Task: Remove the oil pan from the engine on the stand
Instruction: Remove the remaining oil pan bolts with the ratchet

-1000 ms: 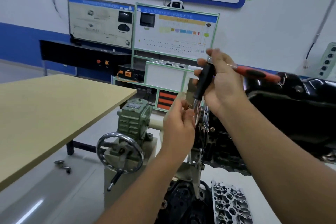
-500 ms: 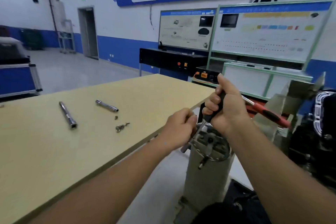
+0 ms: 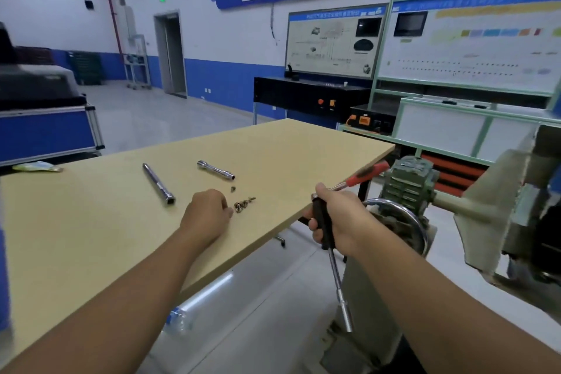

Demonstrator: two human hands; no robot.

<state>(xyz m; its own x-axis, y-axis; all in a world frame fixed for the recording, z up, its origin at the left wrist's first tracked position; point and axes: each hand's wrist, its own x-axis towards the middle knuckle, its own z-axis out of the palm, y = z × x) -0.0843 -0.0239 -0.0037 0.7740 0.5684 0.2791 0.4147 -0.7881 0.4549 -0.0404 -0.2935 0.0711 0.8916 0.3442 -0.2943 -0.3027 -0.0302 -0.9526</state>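
- Left hand (image 3: 206, 215): resting knuckles-up on the tan desk (image 3: 91, 222), fingers curled with the tips down on the surface; whether anything is pinched beneath them cannot be told.
- Small cluster of bolts (image 3: 243, 204): lying on the desk just beyond the left fingertips. One separate bolt (image 3: 232, 189) lies slightly farther out.
- Two extension bars on the desk beyond the left hand: the longer bar (image 3: 158, 183) to its far left, the shorter bar (image 3: 215, 170) straight ahead of it.
- Right hand (image 3: 337, 222): off the desk edge, fist wrapped round two tools at once, a black-handled driver (image 3: 323, 228) with its steel shaft pointing down and a red-handled ratchet (image 3: 364, 174) projecting up and away.
- Engine stand handwheel (image 3: 403, 215) and green gearbox (image 3: 408, 179): directly behind the right hand.
- Engine (image 3: 546, 222): far right of the right hand, cropped and blurred; oil pan cannot be made out.
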